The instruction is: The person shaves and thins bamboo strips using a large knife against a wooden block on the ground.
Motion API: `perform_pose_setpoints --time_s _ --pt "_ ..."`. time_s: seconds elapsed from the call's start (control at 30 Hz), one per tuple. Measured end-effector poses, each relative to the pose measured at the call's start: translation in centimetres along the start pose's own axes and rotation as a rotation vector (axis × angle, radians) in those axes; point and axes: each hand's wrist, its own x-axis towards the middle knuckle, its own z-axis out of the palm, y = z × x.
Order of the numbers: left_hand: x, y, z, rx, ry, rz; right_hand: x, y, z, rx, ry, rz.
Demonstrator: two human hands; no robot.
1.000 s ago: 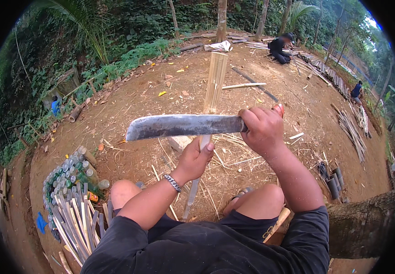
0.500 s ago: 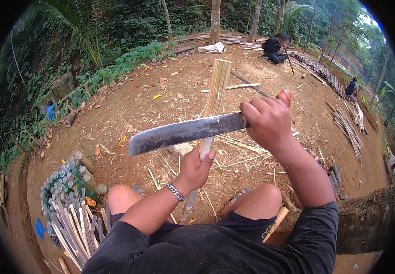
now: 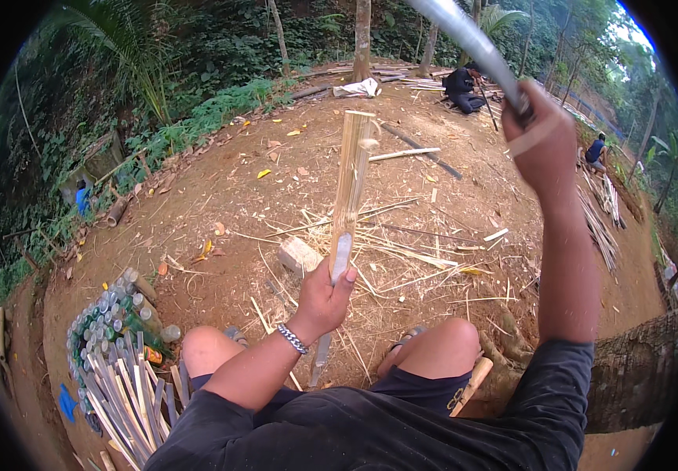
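Note:
My left hand [image 3: 326,302] is wrapped round the lower part of a bamboo strip [image 3: 350,177], which stands nearly upright in front of me. Its upper length is pale and shaved, and a smooth greyish part shows just above my thumb and again below my fist. Up at the right, my right hand [image 3: 539,137] grips a machete, its handle mostly hidden by the fingers. The machete's blade [image 3: 472,43] points up and to the left, blurred by motion and cut off by the picture's top edge. Blade and bamboo are apart.
A wooden block [image 3: 300,256] and bamboo shavings [image 3: 402,251] lie on the dirt ahead. Plastic bottles [image 3: 111,314] and a bundle of strips [image 3: 131,400] are at my left, a thick log [image 3: 637,369] at my right. Farther off, one person [image 3: 462,86] sits; another person [image 3: 596,151] is at the right.
The machete has swung up and right, away from the bamboo strip, with my right arm raised. My left hand keeps its hold, the strip shifted slightly left. A small curl now shows near its top.

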Motion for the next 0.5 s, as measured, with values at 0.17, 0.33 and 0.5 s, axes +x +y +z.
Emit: perform_pose_setpoints --time_s 0.17,0.33,0.5 --pt "0.4 0.0 -0.9 0.085 0.050 0.004 -7.8 -4.5 2.9 -0.018 -0.115 -0.436" --pt "0.0 1.9 -0.2 0.109 0.040 0.019 -9.4 -5.1 5.1 0.080 -0.088 -0.518" --pt "-0.5 1.4 -0.3 0.071 0.023 -0.008 -8.4 -4.9 5.7 0.081 -0.032 -0.594"
